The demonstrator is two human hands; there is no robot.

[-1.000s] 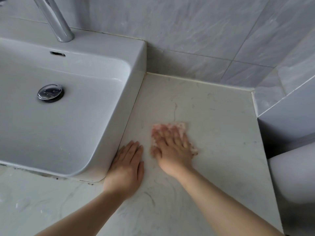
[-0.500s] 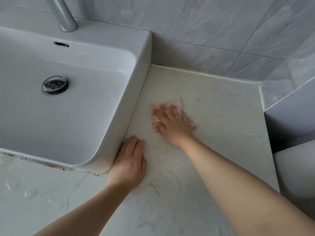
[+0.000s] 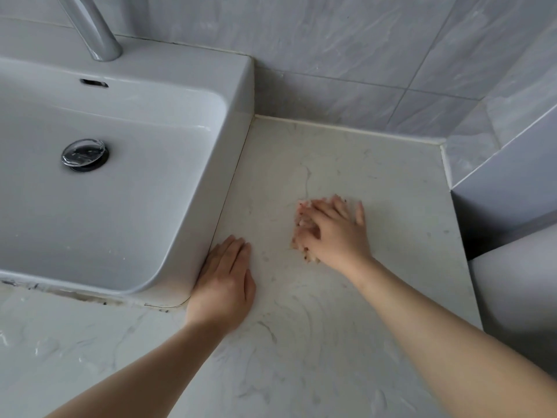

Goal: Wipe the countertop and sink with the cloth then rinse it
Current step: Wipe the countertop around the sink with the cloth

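Note:
A white marbled countertop (image 3: pixel 376 182) runs to the right of a white rectangular sink (image 3: pixel 235 122). My right hand (image 3: pixel 334 233) lies flat with spread fingers on a small pinkish cloth (image 3: pixel 301 220), pressing it to the countertop; only the cloth's left edge shows past the fingers. My left hand (image 3: pixel 224 285) rests flat on the countertop against the sink's front right corner, holding nothing.
A chrome faucet (image 3: pixel 93 28) rises at the sink's back, and a chrome drain plug (image 3: pixel 85 153) sits in the basin. Grey tiled wall (image 3: pixel 346 55) closes the back and right. A white rounded fixture (image 3: pixel 518 291) stands beyond the counter's right edge. Dark grime lines the sink's front base.
My right hand slid the cloth away toward the wall, then back toward me and to the right. My left hand stayed at the sink corner.

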